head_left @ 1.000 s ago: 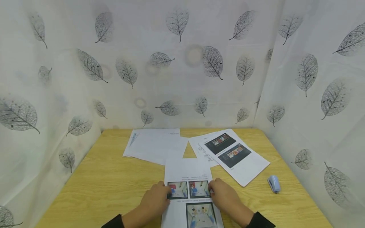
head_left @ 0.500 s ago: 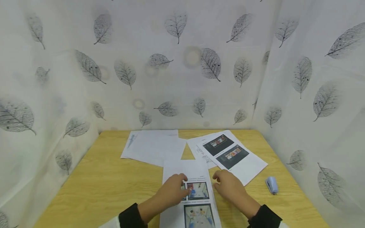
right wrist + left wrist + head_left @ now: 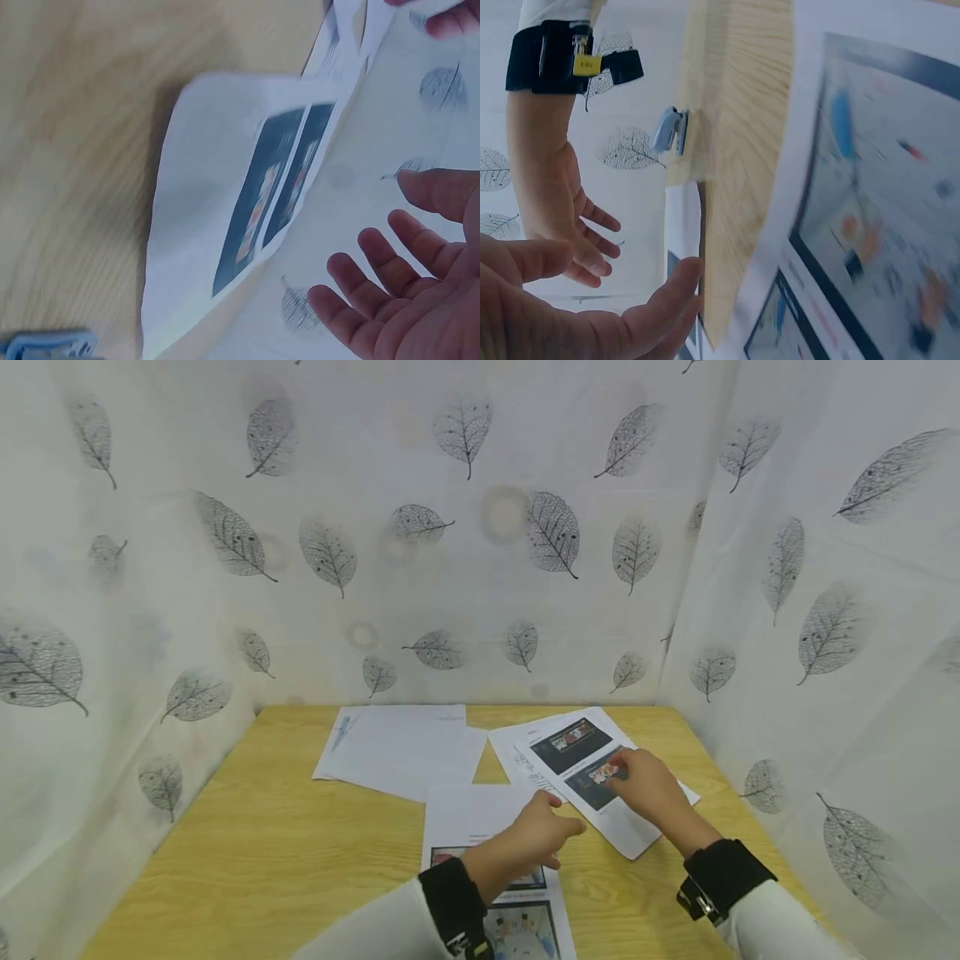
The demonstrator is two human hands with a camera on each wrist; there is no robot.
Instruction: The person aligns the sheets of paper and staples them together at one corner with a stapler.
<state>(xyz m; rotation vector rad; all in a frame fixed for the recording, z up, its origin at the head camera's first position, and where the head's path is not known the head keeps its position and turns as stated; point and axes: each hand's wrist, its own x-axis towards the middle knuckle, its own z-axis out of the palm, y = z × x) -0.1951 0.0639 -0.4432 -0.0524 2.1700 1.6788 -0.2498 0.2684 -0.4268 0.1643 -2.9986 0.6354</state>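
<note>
A white printed sheet (image 3: pixel 457 810) with colour photos lies at the front of the table. My left hand (image 3: pixel 525 837) hovers over its right side, fingers stretched to the right and holding nothing. To the right, my right hand (image 3: pixel 651 789) hangs above another printed sheet (image 3: pixel 626 831) bearing two dark pictures. In the right wrist view this hand's fingers (image 3: pixel 360 285) are spread and apart from that sheet. A small light-blue stapler (image 3: pixel 671 131) stands on the table in the left wrist view; the right forearm hides it in the head view.
More white sheets (image 3: pixel 405 747) lie overlapping at the back left. A handwritten sheet (image 3: pixel 517 745) sticks out under the dark-picture sheet. The wooden table (image 3: pixel 300 860) is enclosed by a leaf-print curtain (image 3: pixel 337 627) at back and sides.
Both hands have left the edges of the front photo sheet. The left has moved right across it; the right has moved up and right over the dark-picture sheet. The sheets look unmoved.
</note>
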